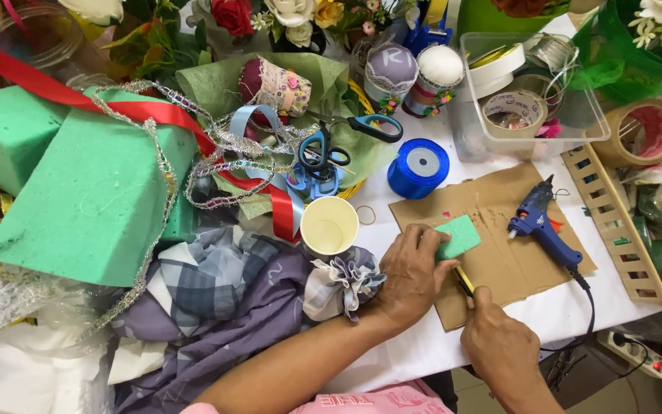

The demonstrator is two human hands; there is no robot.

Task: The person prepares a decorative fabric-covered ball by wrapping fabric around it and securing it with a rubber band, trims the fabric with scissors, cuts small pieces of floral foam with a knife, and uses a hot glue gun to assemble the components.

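A small green block of floral foam (457, 237) was pinned flat on the brown cardboard sheet (499, 261) by the left hand (411, 272), steadied for the yellow-handled knife (463, 281) clamped in the right hand (499, 345).

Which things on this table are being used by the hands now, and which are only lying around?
In use:
left hand
small green foam piece
right hand
yellow cutter
cardboard sheet

Lying about:
blue glue gun
paper cup
blue ribbon roll
scissors
big green foam blocks
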